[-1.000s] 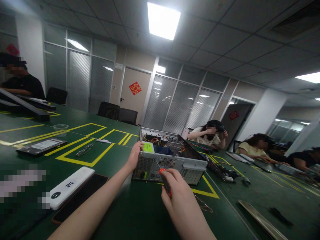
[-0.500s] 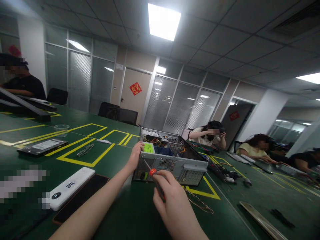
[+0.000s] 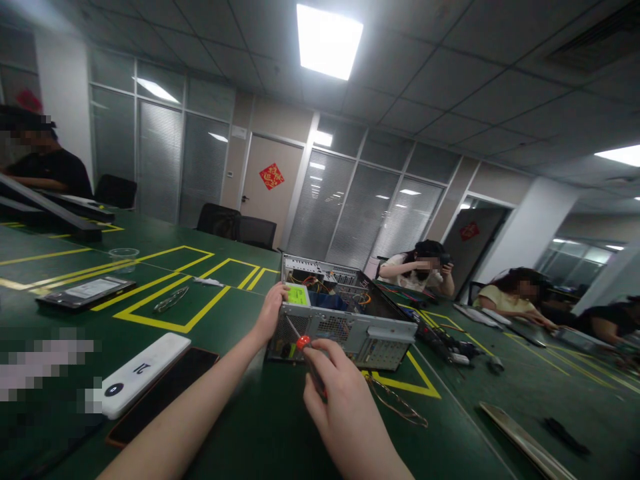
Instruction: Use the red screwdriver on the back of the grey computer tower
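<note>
An opened computer case [image 3: 360,330] lies on the green table in front of me, its rear panel towards me and wires showing inside. At its left corner sits a power supply [image 3: 299,295] with a bright yellow-green label. My left hand [image 3: 273,312] is closed on that corner, fingers over the top edge and partly hidden. In my right hand [image 3: 340,380] is a screwdriver [image 3: 303,343] with a red and dark handle. Its shaft points up and left to the rear panel below the power supply; whether the tip touches a screw is too small to tell.
Left of my arm lie a white device marked 21 [image 3: 145,373], a dark phone [image 3: 167,393], a hard drive [image 3: 87,292] and a clear plastic cup [image 3: 124,260]. Glasses [image 3: 397,403] lie by the case's front right, a phone [image 3: 520,437] farther right. Several people sit around.
The screwdriver and my right hand have shifted very slightly left. My left hand stays on the case corner, and the case has not visibly moved.
</note>
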Motion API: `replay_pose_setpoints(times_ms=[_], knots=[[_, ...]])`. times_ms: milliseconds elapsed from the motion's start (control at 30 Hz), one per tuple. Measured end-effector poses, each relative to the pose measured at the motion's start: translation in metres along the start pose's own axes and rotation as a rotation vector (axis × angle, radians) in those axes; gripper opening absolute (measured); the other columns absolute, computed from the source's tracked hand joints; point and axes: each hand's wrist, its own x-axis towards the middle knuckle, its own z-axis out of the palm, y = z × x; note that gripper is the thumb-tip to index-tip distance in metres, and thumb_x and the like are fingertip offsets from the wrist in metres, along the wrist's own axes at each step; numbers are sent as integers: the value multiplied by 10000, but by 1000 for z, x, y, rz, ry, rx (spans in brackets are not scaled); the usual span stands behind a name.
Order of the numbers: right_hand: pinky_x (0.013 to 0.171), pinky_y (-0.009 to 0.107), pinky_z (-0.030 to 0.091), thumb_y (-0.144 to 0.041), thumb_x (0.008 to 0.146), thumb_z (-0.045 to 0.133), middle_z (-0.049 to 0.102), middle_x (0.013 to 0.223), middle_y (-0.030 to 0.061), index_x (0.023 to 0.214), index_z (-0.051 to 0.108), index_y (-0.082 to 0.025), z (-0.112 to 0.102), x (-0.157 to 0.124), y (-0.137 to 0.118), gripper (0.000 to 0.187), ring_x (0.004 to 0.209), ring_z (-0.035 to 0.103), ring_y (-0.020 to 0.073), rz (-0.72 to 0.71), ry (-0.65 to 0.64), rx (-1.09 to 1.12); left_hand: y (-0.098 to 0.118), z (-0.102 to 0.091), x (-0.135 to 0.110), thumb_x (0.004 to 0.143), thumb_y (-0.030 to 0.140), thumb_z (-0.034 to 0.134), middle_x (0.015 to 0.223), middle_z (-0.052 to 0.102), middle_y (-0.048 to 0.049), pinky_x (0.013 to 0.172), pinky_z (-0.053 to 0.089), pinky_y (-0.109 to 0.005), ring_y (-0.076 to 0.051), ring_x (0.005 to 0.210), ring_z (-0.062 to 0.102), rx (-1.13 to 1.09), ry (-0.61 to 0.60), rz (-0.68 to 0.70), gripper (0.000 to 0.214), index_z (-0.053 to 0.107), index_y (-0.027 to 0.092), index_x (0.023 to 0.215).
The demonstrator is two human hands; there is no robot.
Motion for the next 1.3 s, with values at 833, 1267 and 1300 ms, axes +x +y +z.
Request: replay_pose_setpoints(times_ms=[833, 1267, 1300], knots=[[780, 396, 569, -140, 852, 443, 664, 1123, 163, 1237, 566, -122, 31, -5, -5, 404, 906, 651, 250, -256, 209, -234, 6, -1, -1, 926, 406, 266, 1102, 630, -94, 1144, 292, -417, -212, 1215, 499, 14, 1, 19, 380, 546, 201, 773], [679, 367, 567, -342, 864, 518, 671, 1080, 185, 1263, 538, -92, 20, -5, -7, 471, 834, 672, 268, -44, 133, -268, 7, -1, -2, 921, 433, 298, 1106, 630, -95, 1142, 293, -393, -214, 1234, 486, -20, 6, -5, 373, 557, 204, 781], [631, 350, 560, -351, 880, 490, 690, 1010, 172, 1255, 544, -95, 17, -5, -7, 457, 766, 678, 256, 14, 107, -288, 6, -1, -2, 919, 434, 298, 1104, 629, -98, 1139, 297, -399, -219, 1238, 482, -20, 10, -7, 372, 556, 203, 780]])
